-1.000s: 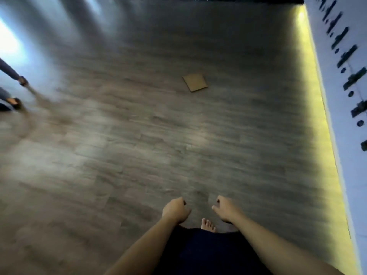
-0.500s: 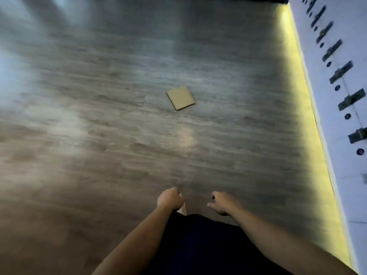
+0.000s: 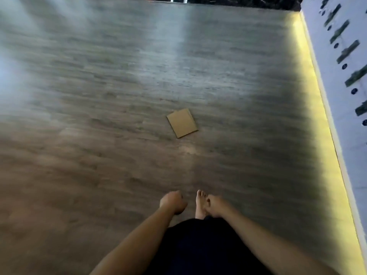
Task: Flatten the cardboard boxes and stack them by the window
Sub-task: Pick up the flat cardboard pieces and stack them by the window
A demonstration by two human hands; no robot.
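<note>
A flattened brown cardboard piece (image 3: 182,122) lies alone on the wood-look floor (image 3: 99,135), ahead of me near the middle of the view. My left hand (image 3: 173,202) hangs low in front of my body, fingers loosely curled, holding nothing. My right hand (image 3: 215,206) hangs beside it, also loosely curled and empty. Both hands are well short of the cardboard. The view is blurred by motion.
My bare foot (image 3: 200,203) steps forward between my hands. A white wall (image 3: 337,108) with dark marks runs along the right, with a yellow light strip (image 3: 309,100) at its base. A dark edge (image 3: 218,1) closes the far end of the floor.
The cardboard has come lower and closer in view as I walk towards it. The person's feet at the far left have left the view. My hands stay low and empty.
</note>
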